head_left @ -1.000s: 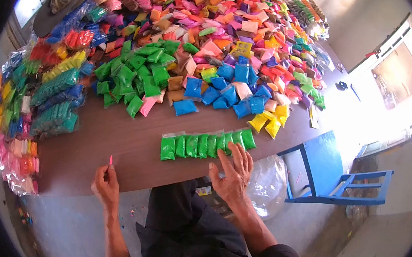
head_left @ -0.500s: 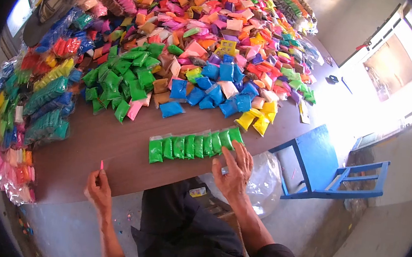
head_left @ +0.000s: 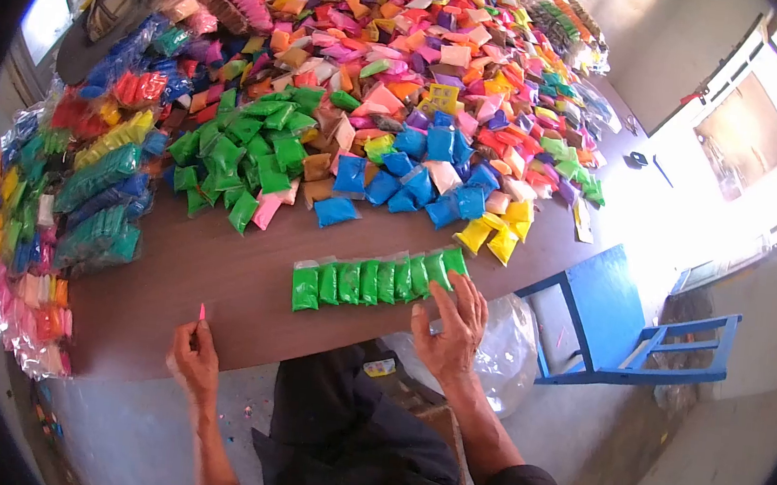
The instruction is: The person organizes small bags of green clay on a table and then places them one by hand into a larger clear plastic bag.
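Fingers of the left hand (head_left: 195, 359) pinch a slim pink pointed piece (head_left: 202, 313), its tip upward. Fingers of the right hand (head_left: 456, 338) are spread and loosely curved, thumb apart, at the near right end of a row of clear-wrapped bright green sachets (head_left: 369, 283); whether they press on the end sachet cannot be told. From those fingertips the row runs leftward across the brown table (head_left: 190, 265). Beyond them lie blue sachets (head_left: 414, 175) and yellow sachets (head_left: 501, 239); beyond the left fingers is a heap of loose green sachets (head_left: 238, 149). Good handling here probably calls for light, flat fingertips on the end sachet, so the soft-looking filling is not squashed or the row bent, with the pink point held away from the thin film.
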Tool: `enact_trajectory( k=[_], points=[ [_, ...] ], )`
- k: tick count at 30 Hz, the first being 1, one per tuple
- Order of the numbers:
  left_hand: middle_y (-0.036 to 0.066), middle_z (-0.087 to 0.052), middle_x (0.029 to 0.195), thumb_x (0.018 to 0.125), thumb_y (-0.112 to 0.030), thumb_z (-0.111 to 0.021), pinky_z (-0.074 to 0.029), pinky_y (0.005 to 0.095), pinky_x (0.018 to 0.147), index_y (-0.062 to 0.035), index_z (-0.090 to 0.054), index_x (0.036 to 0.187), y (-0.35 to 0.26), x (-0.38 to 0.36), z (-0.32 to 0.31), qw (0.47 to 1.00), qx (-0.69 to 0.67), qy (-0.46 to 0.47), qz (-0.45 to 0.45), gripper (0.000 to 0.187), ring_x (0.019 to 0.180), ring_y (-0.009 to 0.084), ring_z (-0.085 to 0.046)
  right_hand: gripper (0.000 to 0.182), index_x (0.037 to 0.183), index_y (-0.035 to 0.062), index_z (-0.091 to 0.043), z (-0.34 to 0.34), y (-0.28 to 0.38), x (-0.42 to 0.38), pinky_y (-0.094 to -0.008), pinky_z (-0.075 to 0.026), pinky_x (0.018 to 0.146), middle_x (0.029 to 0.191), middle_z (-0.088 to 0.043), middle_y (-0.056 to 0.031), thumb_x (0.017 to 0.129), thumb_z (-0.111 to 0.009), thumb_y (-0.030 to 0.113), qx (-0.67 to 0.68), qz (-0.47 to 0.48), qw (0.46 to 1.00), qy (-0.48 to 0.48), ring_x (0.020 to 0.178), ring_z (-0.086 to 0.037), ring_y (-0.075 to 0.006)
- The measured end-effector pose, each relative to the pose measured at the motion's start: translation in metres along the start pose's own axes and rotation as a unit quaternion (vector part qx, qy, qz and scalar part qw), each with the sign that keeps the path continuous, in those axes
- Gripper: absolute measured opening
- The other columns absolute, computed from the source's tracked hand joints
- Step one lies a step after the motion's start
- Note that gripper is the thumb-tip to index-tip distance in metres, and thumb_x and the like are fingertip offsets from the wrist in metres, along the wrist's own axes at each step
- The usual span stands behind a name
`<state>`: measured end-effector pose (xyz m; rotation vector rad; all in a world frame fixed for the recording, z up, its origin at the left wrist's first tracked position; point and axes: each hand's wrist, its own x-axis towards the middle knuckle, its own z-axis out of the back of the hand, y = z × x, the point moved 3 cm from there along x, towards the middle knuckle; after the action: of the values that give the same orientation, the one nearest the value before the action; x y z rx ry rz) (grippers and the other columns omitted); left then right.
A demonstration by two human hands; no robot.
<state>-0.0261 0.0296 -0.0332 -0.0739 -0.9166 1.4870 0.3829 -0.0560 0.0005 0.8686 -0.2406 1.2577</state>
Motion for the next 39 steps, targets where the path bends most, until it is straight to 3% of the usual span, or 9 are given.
enact_trajectory(
  k=[3, 6, 12, 16, 22, 26, 33, 37, 39],
  points=[
    [0.012, -0.069, 0.078, 0.098, -0.015, -0.075, -0.051, 0.0368, 0.060, -0.0041, -0.070, 0.094, 0.001, 0.001, 0.000, 0.999, 0.002, -0.011, -0.038, 0.012, 0.064, 0.0239, -0.065, 0.040, 0.121, 0.0077, -0.075, -0.001, 0.008, 0.010, -0.0552, -0.041, 0.113, 0.137, -0.066, -0.0163, 0.083, -0.081, 0.019, 0.010, 0.014, 1.000, 0.003, 0.133, -0.060, -0.0382],
    [0.012, -0.069, 0.077, 0.097, -0.015, -0.076, -0.051, 0.0369, 0.060, -0.0045, -0.071, 0.093, -0.003, 0.000, 0.002, 1.000, -0.017, -0.003, 0.015, 0.012, 0.063, 0.0236, -0.064, 0.036, 0.117, 0.0067, -0.076, -0.002, 0.027, 0.025, -0.0537, -0.042, 0.113, 0.134, -0.068, -0.0159, 0.083, -0.081, 0.017, 0.028, 0.034, 0.999, 0.014, 0.131, -0.061, -0.0378],
    [0.010, -0.068, 0.074, 0.096, -0.013, -0.077, -0.051, 0.0369, 0.060, -0.0043, -0.070, 0.091, -0.005, 0.001, 0.002, 1.000, -0.015, -0.026, 0.005, 0.012, 0.062, 0.0230, -0.063, 0.028, 0.112, 0.0072, -0.078, -0.020, 0.075, 0.064, -0.0523, -0.046, 0.108, 0.131, -0.069, -0.0140, 0.086, -0.081, 0.018, 0.049, 0.096, 0.992, 0.073, 0.124, -0.065, -0.0359],
    [0.010, -0.067, 0.074, 0.095, -0.010, -0.077, -0.051, 0.0380, 0.059, -0.0043, -0.070, 0.090, -0.006, 0.001, 0.003, 0.999, -0.023, -0.028, -0.001, 0.010, 0.063, 0.0257, -0.065, 0.026, 0.111, 0.0089, -0.077, -0.058, 0.101, 0.087, -0.0494, -0.053, 0.094, 0.120, -0.072, -0.0107, 0.088, -0.080, 0.020, 0.087, 0.107, 0.979, 0.152, 0.108, -0.070, -0.0336],
    [0.012, -0.068, 0.077, 0.094, -0.007, -0.077, -0.051, 0.0380, 0.057, -0.0040, -0.070, 0.091, -0.010, 0.004, 0.006, 0.999, -0.030, -0.032, -0.023, 0.008, 0.062, 0.0288, -0.066, 0.025, 0.114, 0.0085, -0.073, -0.127, 0.147, 0.110, -0.0494, -0.056, 0.090, 0.118, -0.068, -0.0107, 0.090, -0.075, 0.017, 0.106, 0.130, 0.947, 0.275, 0.109, -0.068, -0.0359],
    [0.013, -0.069, 0.077, 0.092, -0.005, -0.078, -0.051, 0.0371, 0.056, -0.0038, -0.070, 0.092, -0.011, 0.007, 0.008, 0.998, -0.034, -0.043, -0.029, 0.009, 0.062, 0.0291, -0.067, 0.036, 0.125, 0.0097, -0.069, -0.170, 0.176, 0.124, -0.0508, -0.055, 0.091, 0.135, -0.061, -0.0124, 0.090, -0.070, 0.010, 0.077, 0.265, 0.936, 0.218, 0.129, -0.057, -0.0355],
    [0.015, -0.069, 0.077, 0.094, -0.005, -0.077, -0.052, 0.0356, 0.057, -0.0013, -0.069, 0.091, -0.005, 0.004, 0.007, 0.997, -0.065, -0.044, -0.011, 0.009, 0.062, 0.0259, -0.068, 0.036, 0.121, 0.0128, -0.073, -0.209, 0.195, 0.124, -0.0507, -0.050, 0.096, 0.130, -0.063, -0.0092, 0.085, -0.071, 0.012, -0.013, 0.318, 0.911, 0.261, 0.132, -0.055, -0.0303],
    [0.014, -0.068, 0.075, 0.094, -0.004, -0.077, -0.051, 0.0337, 0.056, 0.0000, -0.069, 0.092, -0.004, 0.006, 0.009, 0.995, -0.082, -0.052, -0.008, 0.009, 0.061, 0.0221, -0.067, 0.030, 0.114, 0.0106, -0.071, -0.185, 0.213, 0.095, -0.0496, -0.051, 0.091, 0.120, -0.064, -0.0083, 0.085, -0.076, 0.017, 0.066, 0.333, 0.916, 0.216, 0.120, -0.061, -0.0317],
    [0.013, -0.068, 0.074, 0.095, -0.004, -0.077, -0.049, 0.0324, 0.056, 0.0007, -0.069, 0.091, 0.001, 0.005, 0.011, 0.993, -0.102, -0.051, 0.018, 0.010, 0.062, 0.0188, -0.065, 0.034, 0.114, 0.0109, -0.070, -0.171, 0.216, 0.056, -0.0491, -0.052, 0.091, 0.118, -0.064, -0.0061, 0.082, -0.081, 0.018, 0.071, 0.291, 0.917, 0.263, 0.112, -0.064, -0.0315]
  ],
)
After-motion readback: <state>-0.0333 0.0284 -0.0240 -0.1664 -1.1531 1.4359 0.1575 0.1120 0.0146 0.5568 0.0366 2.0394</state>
